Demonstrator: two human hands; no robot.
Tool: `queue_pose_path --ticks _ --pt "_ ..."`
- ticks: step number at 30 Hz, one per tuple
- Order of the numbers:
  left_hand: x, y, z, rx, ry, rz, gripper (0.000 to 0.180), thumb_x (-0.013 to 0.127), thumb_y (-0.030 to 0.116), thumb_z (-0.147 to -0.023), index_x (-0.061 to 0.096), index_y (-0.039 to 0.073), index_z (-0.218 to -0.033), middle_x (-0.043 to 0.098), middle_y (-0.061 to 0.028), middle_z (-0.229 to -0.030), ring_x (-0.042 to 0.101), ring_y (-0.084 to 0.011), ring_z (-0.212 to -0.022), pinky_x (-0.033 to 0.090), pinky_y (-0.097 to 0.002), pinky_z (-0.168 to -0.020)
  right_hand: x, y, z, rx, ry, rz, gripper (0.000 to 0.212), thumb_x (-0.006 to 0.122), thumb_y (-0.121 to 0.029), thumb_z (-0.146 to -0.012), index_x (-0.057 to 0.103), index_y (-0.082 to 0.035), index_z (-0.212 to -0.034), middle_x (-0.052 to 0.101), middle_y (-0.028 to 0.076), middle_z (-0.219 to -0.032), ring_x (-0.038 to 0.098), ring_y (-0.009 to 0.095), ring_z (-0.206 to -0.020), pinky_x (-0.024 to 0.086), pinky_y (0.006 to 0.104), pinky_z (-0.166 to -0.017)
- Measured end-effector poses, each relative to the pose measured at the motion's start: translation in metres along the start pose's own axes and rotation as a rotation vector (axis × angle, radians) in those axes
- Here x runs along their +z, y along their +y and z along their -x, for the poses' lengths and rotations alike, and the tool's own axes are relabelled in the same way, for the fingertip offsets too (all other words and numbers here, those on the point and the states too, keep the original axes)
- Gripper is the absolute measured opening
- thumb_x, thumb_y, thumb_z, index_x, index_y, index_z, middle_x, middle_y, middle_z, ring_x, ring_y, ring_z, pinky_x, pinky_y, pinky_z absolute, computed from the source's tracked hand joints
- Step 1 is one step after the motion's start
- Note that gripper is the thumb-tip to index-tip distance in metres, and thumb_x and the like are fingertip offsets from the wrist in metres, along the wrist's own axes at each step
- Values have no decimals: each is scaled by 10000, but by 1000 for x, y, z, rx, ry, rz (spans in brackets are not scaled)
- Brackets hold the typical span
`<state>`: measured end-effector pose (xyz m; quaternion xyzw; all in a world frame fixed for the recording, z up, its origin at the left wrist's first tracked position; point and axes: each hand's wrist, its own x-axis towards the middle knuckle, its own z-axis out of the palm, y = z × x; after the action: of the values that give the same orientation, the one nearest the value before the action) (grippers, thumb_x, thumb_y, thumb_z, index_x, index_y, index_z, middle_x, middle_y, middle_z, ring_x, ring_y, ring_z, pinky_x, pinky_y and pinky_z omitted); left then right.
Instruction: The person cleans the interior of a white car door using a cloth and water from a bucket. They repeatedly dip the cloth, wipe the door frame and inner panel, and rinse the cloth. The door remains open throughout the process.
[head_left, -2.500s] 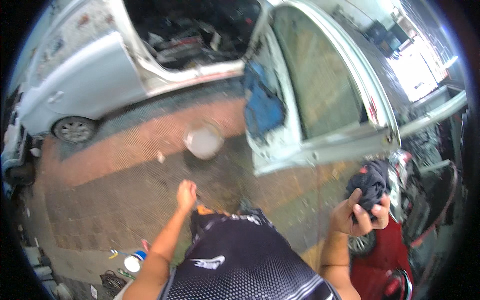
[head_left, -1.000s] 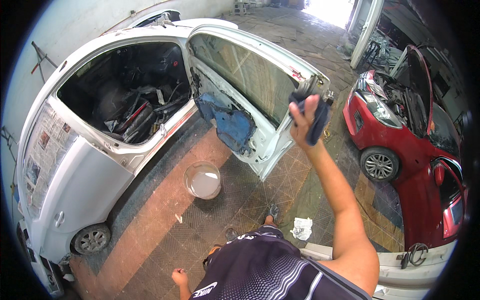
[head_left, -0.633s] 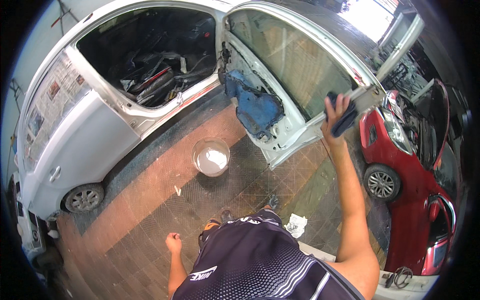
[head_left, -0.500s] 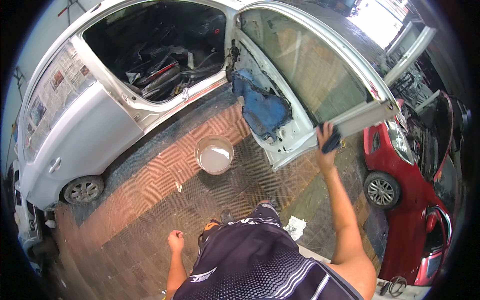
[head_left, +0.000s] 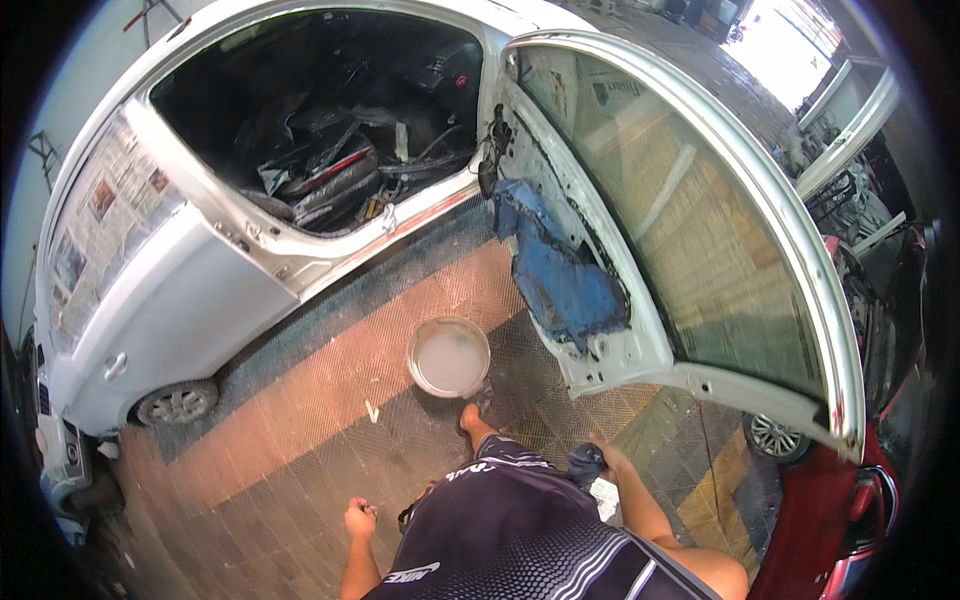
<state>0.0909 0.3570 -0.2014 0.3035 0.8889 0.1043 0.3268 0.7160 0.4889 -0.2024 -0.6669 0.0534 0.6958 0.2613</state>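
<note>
My right hand [head_left: 612, 464] is closed around a dark, bunched cloth [head_left: 586, 464], close to my right side and apart from the car. Beyond it, the white car's front door [head_left: 640, 352] stands swung wide, its inner panel partly covered by a torn blue sheet [head_left: 572, 298]. Low at my left, my left hand [head_left: 359, 518] has its fingers curled in; whether something small is in them cannot be made out. A round bucket [head_left: 450, 393] of cloudy greyish water sits on the floor ahead of my feet.
The white car's body [head_left: 190, 290] runs along the left, with newspaper [head_left: 120, 215] over its rear window. A red car [head_left: 815, 510] stands at the right, partly behind the open door. White paper [head_left: 605, 498] lies near my right forearm. Patterned floor tiles [head_left: 290, 440] surround the bucket.
My right hand, with the cloth, has left the door's outer edge and dropped back toward my body. One foot has stepped forward near the bucket. The view has shifted, bringing the door closer.
</note>
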Motion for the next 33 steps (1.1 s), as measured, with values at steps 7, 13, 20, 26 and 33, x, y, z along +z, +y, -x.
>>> queue_pose_path --ticks 7,13,20,26,33 --pt "-21 132 -114 246 73 -11 293 731 -8 -801 616 15 -1069 719 -171 -941 714 -320 -896 547 -422 -826 122 -110 -1 -306 -3 725 382 829 -292 -839 719 -15 -1079 745 109 -1049 717 205 -910 584 340 -768" --pt "-26 229 -227 411 -30 216 244 702 -26 -831 632 -3 -1064 677 -134 -902 662 -263 -861 527 -378 -837 158 -173 5 -198 -240 29 378 744 -233 -899 664 -12 -1195 726 133 -1104 708 269 -1010 584 448 -884" --pt "-41 423 -279 789 -96 55 220 706 5 -857 654 -4 -1070 680 -92 -832 660 -188 -769 531 -340 -735 192 -138 47 -278 -195 -658 332 755 -112 -891 646 -43 -1196 706 138 -1179 674 303 -1127 544 541 -975" --pt "-48 502 -364 847 -363 -51 157 696 47 -867 666 20 -1019 719 -172 -883 713 -294 -831 540 -397 -768 271 -95 43 -466 62 -995 256 785 -188 -855 689 -87 -1070 741 84 -1060 714 276 -1016 579 474 -927" --pt "-103 521 -496 962 -475 -336 209 766 89 -795 700 36 -985 731 -184 -877 719 -349 -840 558 -433 -774 382 -35 45 -530 370 -1287 339 810 -282 -835 692 -141 -1119 736 47 -1083 707 274 -1014 568 461 -899"
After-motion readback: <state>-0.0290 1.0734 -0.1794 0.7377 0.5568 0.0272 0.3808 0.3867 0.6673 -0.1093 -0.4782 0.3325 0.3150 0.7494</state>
